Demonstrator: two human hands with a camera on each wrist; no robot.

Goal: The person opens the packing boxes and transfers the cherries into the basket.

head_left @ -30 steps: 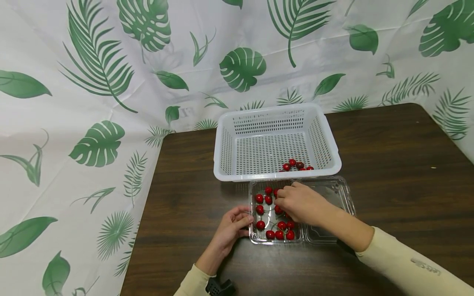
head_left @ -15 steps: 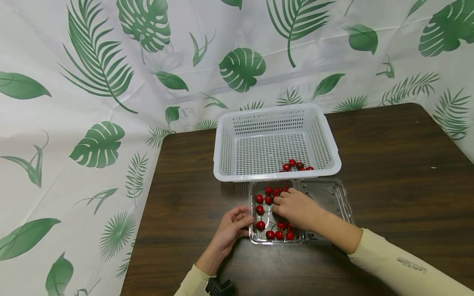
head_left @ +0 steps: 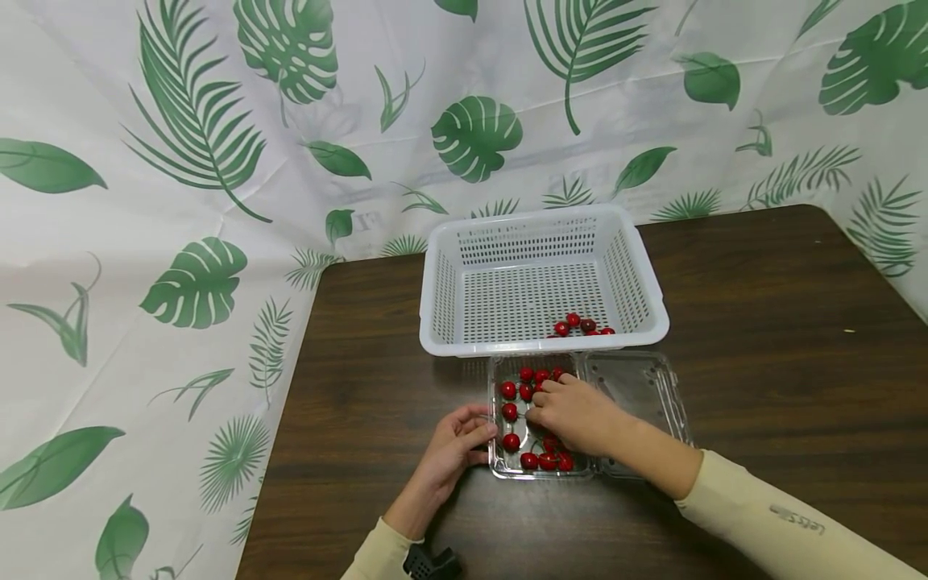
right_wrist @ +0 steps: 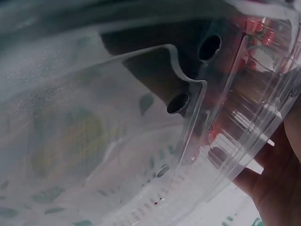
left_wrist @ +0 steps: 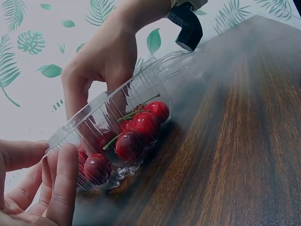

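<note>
A clear plastic clamshell box (head_left: 497,471) lies unfolded on the table with red cherries (head_left: 511,442) in its left half. My left hand (head_left: 451,447) grips the box's left side, thumb at the rim (left_wrist: 56,141) and fingers against the outer wall. My right hand (head_left: 576,415) reaches down into the box, back of the hand up. In the left wrist view the right hand's fingers (left_wrist: 84,134) go down around a dark cherry (left_wrist: 106,140), seen through the wall. Several stemmed cherries (left_wrist: 143,125) lie beside it. In the right wrist view the clear lid (right_wrist: 141,108) fills most of the picture.
A white perforated basket (head_left: 439,322) stands just behind the box, with several more cherries (head_left: 573,320) in its front right corner. The box's open lid (head_left: 631,387) lies to the right, under my right forearm. Behind the dark wooden table (head_left: 783,322) hangs a leaf-print sheet (head_left: 391,177).
My right hand has moved left and slightly down within the box, lower among the cherries. Front cherries have shifted slightly. The left hand holds its place.
</note>
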